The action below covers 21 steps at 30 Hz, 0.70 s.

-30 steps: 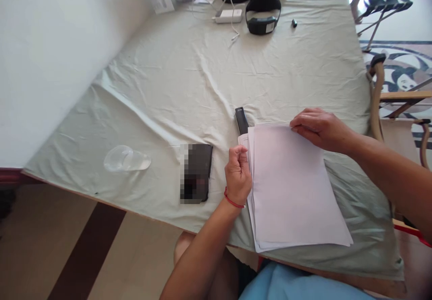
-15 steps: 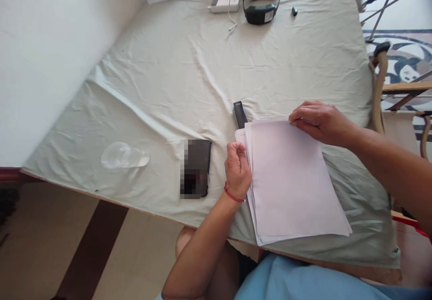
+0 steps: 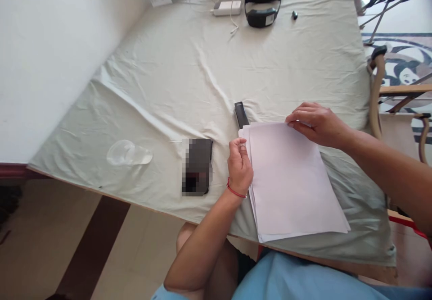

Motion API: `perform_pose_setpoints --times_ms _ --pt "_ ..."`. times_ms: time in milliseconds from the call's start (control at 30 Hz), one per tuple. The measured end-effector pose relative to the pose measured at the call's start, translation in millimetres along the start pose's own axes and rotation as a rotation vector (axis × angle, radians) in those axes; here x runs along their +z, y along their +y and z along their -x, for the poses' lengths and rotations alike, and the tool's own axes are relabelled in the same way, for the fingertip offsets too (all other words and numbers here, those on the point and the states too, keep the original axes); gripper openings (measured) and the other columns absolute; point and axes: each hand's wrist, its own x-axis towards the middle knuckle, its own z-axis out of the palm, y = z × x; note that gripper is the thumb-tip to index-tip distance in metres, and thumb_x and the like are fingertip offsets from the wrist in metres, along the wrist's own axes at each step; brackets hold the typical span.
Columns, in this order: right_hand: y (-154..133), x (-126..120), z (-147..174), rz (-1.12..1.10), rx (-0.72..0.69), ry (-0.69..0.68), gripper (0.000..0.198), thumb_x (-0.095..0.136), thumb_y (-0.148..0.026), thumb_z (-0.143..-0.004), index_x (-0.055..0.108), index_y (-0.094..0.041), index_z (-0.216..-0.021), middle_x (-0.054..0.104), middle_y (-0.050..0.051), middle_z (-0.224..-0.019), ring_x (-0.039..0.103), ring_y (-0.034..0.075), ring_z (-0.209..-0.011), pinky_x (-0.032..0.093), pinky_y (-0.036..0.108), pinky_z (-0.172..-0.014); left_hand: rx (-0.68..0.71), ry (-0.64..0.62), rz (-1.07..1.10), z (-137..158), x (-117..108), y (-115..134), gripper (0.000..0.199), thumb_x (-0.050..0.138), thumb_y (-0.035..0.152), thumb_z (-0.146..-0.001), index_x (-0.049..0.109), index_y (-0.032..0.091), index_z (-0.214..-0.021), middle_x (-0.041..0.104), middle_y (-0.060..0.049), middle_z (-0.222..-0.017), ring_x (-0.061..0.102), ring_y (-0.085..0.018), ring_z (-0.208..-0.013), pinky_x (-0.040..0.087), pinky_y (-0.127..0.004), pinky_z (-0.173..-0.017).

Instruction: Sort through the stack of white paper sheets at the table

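Here your paper stack [image 3: 290, 178] lies flat near the front edge of the surface [image 3: 189, 70], white and blank, its left edges a bit fanned out. Your left hand [image 3: 240, 167] is curled, fingers pressing the stack's left side. Your right hand [image 3: 315, 122] pinches the top right corner.

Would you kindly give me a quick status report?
Left hand curled at paper stack edge. Right hand pinching top corner. Black stapler touching stack's far corner.
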Motion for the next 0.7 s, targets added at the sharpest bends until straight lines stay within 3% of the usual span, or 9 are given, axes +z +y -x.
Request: perform_pose_setpoints --times_ms 100,267,600,700 --pt "0.5 1.8 -0.1 -0.019 0.013 0.008 0.024 0.052 -0.039 -0.100 0.073 -0.029 -0.096 0.078 0.006 -0.091 0.071 0.029 -0.095 0.053 0.046 -0.088 -0.040 -0.011 0.058 1.6 0.3 1.0 0.044 0.040 0.062 -0.109 0.049 0.021 -0.124 0.058 -0.003 -0.088 0.051 -0.017 -0.066 0.042 -0.032 -0.065" --pt "1.1 2.3 0.5 -0.058 0.008 0.015 0.024 0.052 -0.040 -0.101 0.074 -0.030 -0.097 0.078 0.005 -0.092 0.071 0.028 -0.093 0.054 0.045 -0.087 -0.097 -0.008 0.114 2.0 0.1 3.1 0.050 0.043 0.064 -0.108 0.045 0.021 -0.135 0.046 0.003 -0.071 0.044 -0.018 -0.059 0.039 -0.033 -0.061" --pt "2.4 -1.3 -0.7 -0.037 -0.008 -0.016 0.028 0.049 -0.040 -0.101 0.075 -0.029 -0.097 0.078 0.006 -0.093 0.070 0.028 -0.094 0.053 0.047 -0.089 -0.117 -0.042 0.166 0.4 -3.3 4.0 0.063 0.045 0.068 -0.106 0.041 0.021 -0.147 0.051 0.002 -0.073 0.049 -0.018 -0.062 0.043 -0.034 -0.064" --pt "1.7 -1.2 -0.7 -0.044 -0.010 -0.025 0.028 0.049 -0.040 -0.101 0.075 -0.029 -0.097 0.078 0.007 -0.094 0.070 0.028 -0.095 0.053 0.046 -0.090 -0.121 -0.062 0.151 -0.7 -3.0 1.1 0.062 0.046 0.067 -0.106 0.045 0.020 -0.146 0.061 -0.003 -0.082 0.059 -0.021 -0.072 0.048 -0.035 -0.069"
